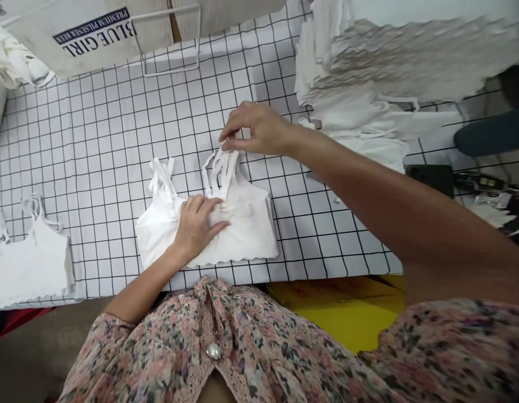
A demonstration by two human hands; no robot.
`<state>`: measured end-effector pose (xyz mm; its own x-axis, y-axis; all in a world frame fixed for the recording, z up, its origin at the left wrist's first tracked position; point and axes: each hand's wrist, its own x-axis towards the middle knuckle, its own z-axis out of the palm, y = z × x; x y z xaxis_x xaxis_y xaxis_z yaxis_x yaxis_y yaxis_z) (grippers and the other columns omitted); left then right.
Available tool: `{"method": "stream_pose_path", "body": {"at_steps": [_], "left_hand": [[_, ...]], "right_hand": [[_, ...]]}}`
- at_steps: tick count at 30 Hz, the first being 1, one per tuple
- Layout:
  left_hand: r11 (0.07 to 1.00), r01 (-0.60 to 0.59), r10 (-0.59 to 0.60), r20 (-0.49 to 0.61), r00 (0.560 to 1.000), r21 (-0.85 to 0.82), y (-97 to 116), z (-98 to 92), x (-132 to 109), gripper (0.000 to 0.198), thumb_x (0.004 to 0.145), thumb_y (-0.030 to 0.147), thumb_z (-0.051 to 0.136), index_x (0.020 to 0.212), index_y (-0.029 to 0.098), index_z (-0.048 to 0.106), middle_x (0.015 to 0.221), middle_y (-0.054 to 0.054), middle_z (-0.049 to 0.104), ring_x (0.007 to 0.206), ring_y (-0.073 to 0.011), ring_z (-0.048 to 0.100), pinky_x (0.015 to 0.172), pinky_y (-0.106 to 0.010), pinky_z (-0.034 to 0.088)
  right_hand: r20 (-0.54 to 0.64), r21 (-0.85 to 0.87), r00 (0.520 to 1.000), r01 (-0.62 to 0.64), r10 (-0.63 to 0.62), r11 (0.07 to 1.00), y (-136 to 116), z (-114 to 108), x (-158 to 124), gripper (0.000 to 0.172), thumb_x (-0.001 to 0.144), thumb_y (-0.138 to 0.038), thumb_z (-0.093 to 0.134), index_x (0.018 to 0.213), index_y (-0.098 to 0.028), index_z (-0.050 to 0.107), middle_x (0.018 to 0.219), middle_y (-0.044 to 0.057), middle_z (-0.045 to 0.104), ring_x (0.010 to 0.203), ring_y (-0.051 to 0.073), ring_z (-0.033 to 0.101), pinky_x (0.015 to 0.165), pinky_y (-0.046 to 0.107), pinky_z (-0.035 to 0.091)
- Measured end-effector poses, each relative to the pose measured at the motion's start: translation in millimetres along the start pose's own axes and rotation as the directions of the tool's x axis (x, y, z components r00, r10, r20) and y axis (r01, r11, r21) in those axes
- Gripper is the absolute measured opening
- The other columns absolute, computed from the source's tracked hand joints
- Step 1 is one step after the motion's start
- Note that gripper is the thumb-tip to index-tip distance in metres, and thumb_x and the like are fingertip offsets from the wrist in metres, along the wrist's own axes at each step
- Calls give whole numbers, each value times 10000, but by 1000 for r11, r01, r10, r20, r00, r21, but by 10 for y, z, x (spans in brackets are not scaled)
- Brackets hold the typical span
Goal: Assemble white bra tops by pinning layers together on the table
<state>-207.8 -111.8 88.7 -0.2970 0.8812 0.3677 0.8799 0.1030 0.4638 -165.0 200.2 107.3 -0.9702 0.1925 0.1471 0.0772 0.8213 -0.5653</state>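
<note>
In front of me on the checked cloth lies a small pile of white bras point(251, 235), their scalloped lower edges towards my body. My left hand point(196, 226) rests on the middle of the pile, thumb and index finger apart, pressing the fabric. Above the right-hand cup, my right hand point(251, 129) pinches the tops of several thin white shoulder straps point(220, 168) between thumb and fingers, drawing them upward. Another bunch of straps point(162, 176) lies loose on the left cup. How many bras are in the pile cannot be made out.
More white bras point(36, 263) lie at the left table edge. Tall stacks of white garments point(393, 61) fill the back right. A printed carton point(95, 33) and a white wire stand point(171, 71) are at the back. A dark phone point(430, 178) lies beyond my right forearm.
</note>
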Motion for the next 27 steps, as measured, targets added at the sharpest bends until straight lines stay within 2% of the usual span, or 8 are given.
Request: {"method": "stream_pose_path", "body": {"at_steps": [3, 7, 10, 13, 18, 22, 24, 27], "left_hand": [[996, -87, 89, -62, 994, 24, 128, -301, -212, 456, 1066, 314, 749, 1481, 202, 597, 1307, -129, 751, 1297, -285, 730, 1114, -483, 595], [992, -33, 17, 124, 992, 122, 192, -460, -655, 744, 1145, 238, 547, 1802, 214, 198, 1708, -211, 545, 1701, -342, 415, 1380, -609, 390], [973, 62, -111, 212, 971, 224, 64, -408, -940, 952, 1139, 496, 566, 1833, 221, -25, 1860, -212, 275, 1764, -375, 238, 1436, -653, 262], [953, 139, -193, 186, 963, 270, -117, -432, -1121, 1018, 1088, 612, 617, 1836, 296, 3, 1899, -151, 115, 1776, -401, 158, 1450, -689, 172], [966, 159, -177, 75, 981, 202, -309, -647, -1147, 863, 1118, 442, 633, 1829, 349, 152, 1883, -159, 209, 1762, -416, 187, 1420, -774, 100], [985, 79, -64, -97, 993, 153, -298, -852, -842, 768, 1099, 278, 677, 1773, 407, 331, 1832, -139, 386, 1730, -395, 324, 1388, -788, 247], [990, -31, 50, -140, 989, 134, -268, -941, -606, 760, 1075, 229, 712, 1744, 404, 397, 1761, -134, 510, 1679, -375, 442, 1355, -731, 392], [980, -176, 189, -157, 969, 93, -226, -1059, -264, 724, 1040, 170, 755, 1685, 388, 509, 1607, -103, 682, 1557, -333, 615, 1299, -622, 533]], "right_hand": [[-150, -86, 988, -53, 40, 995, -596, 198, -544, 450, 1102, -415, 561, 1512, -292, 701, 1516, 93, 720, 1429, 341, 634, 1295, 673, 420], [27, -141, 990, -136, 141, 981, -1464, 769, -1402, 764, 1148, -592, 345, 1794, -185, 324, 1842, 156, 316, 1735, 364, 295, 1400, 724, 226], [61, -191, 953, -281, 297, 941, -1619, 1073, -1805, 959, 1104, -756, 315, 1824, -137, 183, 1860, 207, 199, 1752, 397, 229, 1379, 777, 183], [-39, -241, 905, -421, 425, 875, -1422, 1076, -2042, 1001, 1098, -781, 314, 1828, -118, 147, 1862, 236, 134, 1760, 419, 177, 1352, 815, 174], [-227, -204, 890, -440, 395, 875, -842, 587, -2232, 779, 1141, -654, 341, 1764, -189, 393, 1812, 225, 363, 1706, 404, 355, 1296, 762, 381], [-550, -182, 731, -577, 404, 796, -157, -159, -2021, 540, 1084, -439, 543, 1531, -159, 661, 1577, 239, 640, 1523, 443, 549, 1254, 730, 436], [-481, -183, 682, -692, 551, 698, 129, -617, -1825, 455, 1024, -339, 641, 1405, -105, 726, 1465, 271, 704, 1470, 493, 560, 1239, 777, 388], [-438, -129, 623, -757, 648, 641, 327, -1256, -1569, 353, 1087, -199, 498, 1271, -25, 745, 1255, 277, 778, 1246, 352, 695, 1179, 534, 515]]}}
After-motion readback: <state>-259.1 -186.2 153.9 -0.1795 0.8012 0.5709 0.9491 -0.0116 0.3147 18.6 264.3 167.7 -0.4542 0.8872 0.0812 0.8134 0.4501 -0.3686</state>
